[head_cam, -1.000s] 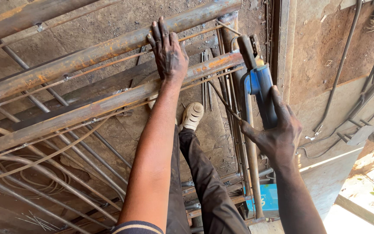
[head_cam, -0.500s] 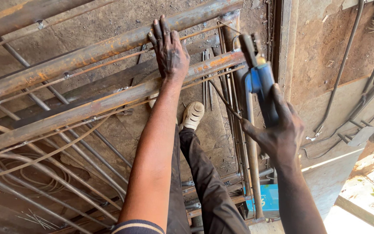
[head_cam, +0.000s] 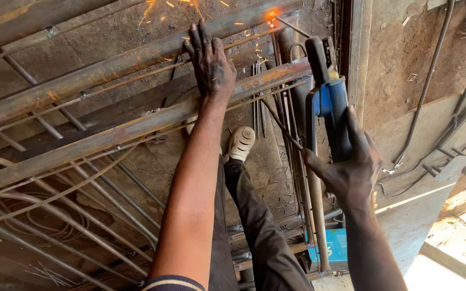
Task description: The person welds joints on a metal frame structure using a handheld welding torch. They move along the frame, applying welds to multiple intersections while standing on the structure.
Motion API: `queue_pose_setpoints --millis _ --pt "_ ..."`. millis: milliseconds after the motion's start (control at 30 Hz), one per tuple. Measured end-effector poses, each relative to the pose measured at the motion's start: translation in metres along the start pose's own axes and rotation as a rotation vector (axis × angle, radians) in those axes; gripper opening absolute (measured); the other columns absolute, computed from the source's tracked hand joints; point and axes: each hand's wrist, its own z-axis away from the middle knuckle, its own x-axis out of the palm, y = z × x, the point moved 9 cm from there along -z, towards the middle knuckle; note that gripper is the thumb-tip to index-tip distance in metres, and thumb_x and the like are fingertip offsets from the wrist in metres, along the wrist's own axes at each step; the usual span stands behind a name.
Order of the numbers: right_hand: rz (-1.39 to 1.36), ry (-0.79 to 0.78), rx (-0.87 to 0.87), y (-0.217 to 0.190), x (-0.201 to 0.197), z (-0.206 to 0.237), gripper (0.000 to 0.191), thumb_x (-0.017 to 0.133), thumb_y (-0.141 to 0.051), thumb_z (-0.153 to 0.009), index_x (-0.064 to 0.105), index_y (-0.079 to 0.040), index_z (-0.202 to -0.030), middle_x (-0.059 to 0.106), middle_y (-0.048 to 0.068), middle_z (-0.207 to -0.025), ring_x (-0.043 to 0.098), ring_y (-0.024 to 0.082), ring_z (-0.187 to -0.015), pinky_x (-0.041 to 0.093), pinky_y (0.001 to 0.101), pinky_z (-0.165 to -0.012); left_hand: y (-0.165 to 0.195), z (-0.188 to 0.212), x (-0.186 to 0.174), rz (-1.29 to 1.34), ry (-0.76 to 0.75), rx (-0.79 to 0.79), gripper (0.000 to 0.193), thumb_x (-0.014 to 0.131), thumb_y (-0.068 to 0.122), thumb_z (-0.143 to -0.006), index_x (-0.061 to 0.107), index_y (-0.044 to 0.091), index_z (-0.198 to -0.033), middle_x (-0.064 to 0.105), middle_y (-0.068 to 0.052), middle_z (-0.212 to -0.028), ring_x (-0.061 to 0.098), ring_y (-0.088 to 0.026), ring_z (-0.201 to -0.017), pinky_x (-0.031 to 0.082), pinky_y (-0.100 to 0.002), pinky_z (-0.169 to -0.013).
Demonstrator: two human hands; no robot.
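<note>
The blue electrode holder (head_cam: 331,110) is gripped by the right hand (head_cam: 351,167) (sparks visible at the rod tip). The left hand (head_cam: 210,64) is pressed flat, fingers spread, on the rusty steel frame (head_cam: 109,129).

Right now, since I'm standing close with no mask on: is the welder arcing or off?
Arcing. An orange glow burns at the rod tip on the rusty steel bar, sparks spraying left, while the right hand grips the blue electrode holder.

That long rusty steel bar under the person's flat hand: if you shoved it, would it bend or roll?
Probably neither. The rusty bar looks like thick, flat-sided steel, so likely stiff and heavy. Thin rods cross it as one frame, so it would likely shift together. The left hand presses on it.
</note>
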Motion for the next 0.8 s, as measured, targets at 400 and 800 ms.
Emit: queue_pose_setpoints --millis 400,800 --pt "-0.016 -0.036 -0.005 0.001 0.012 0.003 0.108 0.09 -0.053 -0.072 0.049 -0.001 -0.157 0.07 0.022 -0.118 0.07 0.033 -0.105 0.056 0.0465 -0.093 -0.006 0.003 0.005 -0.016 0.043 -0.012 0.029 0.064 0.014 -0.099 0.064 -0.001 -0.123 0.013 -0.022 -0.169 0.012 -0.042 -0.157 0.006 -0.061 -0.129" --pt "-0.057 -0.022 -0.052 -0.006 0.019 0.007 0.106 0.091 -0.05 -0.074 0.048 -0.001 -0.158 0.071 0.022 -0.128 0.071 0.034 -0.11 0.056 0.0461 -0.096 -0.019 0.012 0.027 0.014 -0.3 -0.122 0.047 0.055 0.035 -0.108 0.058 -0.002 -0.137 0.012 -0.02 -0.171 0.006 -0.038 -0.16 0.008 -0.06 -0.132"
